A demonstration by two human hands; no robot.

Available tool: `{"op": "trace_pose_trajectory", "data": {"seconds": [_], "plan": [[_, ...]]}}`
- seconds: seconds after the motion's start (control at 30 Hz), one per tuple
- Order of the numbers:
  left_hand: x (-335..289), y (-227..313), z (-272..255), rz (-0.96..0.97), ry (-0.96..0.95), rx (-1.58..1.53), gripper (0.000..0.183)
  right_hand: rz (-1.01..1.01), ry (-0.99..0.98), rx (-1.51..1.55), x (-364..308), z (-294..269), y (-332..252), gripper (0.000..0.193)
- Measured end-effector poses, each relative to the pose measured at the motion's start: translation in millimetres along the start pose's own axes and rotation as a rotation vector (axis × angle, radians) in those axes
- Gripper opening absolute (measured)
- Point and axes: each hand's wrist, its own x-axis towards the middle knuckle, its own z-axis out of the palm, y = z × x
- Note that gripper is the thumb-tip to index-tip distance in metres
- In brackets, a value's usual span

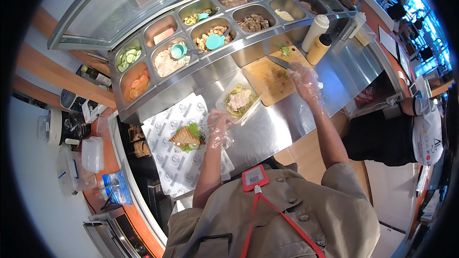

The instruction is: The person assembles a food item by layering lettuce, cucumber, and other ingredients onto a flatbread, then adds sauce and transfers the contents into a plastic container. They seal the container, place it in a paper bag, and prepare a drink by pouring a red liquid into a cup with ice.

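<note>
My left hand (220, 125), in a clear plastic glove, grips the near left corner of a clear plastic container (219, 102). Inside the container lie greenish noodle-like strands (233, 111) topped with a pale creamy mound (240, 99). My gloved right hand (304, 85) is closed around the handle of a knife (277, 61), whose blade points left over a wooden cutting board (262, 77). Green leafy scraps (285, 51) sit near the board's far edge. Left of my left hand, a toasted sandwich (185, 136) with lettuce rests on printed white paper (165, 162).
Metal pans (210, 32) of fillings line the far side beneath a raised glass lid (110, 9). Squeeze bottles (319, 48) stand right of the board. A person in dark clothing (380, 136) is at the right. Plastic tubs (92, 154) sit on the left ledge.
</note>
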Motion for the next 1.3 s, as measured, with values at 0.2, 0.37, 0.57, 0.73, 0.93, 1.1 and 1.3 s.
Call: {"op": "trace_pose_trajectory", "data": {"seconds": [0.2,0.37,0.57,0.73,0.93,1.1,1.3], "plan": [[-12.2,1.4,31.5,0.005,-0.052,-0.133,0.022,-0.201,-0.087,0.315,-12.9,48.7,-73.5,0.042],[-23.2,16.6,30.3,-0.035,-0.173,-0.245,0.039,-0.111,-0.031,0.232,-0.9,43.3,-87.8,0.036],[-41.5,45.8,13.0,0.065,0.054,-0.021,0.051,-0.061,0.012,0.329,8.9,57.4,-85.3,0.034],[-58.7,77.8,-33.2,0.348,0.093,0.120,0.033,0.040,-0.107,0.413,12.3,82.1,-61.5,0.033],[-76.9,115.8,-129.6,0.435,0.438,0.602,0.041,0.083,-0.369,0.613,11.6,113.8,-35.4,0.036],[-89.9,124.8,-171.6,0.079,0.424,0.798,0.061,-0.090,-0.062,-0.287,11.7,122.1,-55.5,0.033],[-77.5,112.7,-185.4,0.007,0.287,0.693,0.056,-0.292,-0.424,0.241,-68.7,166.9,-156.6,0.048]]}}
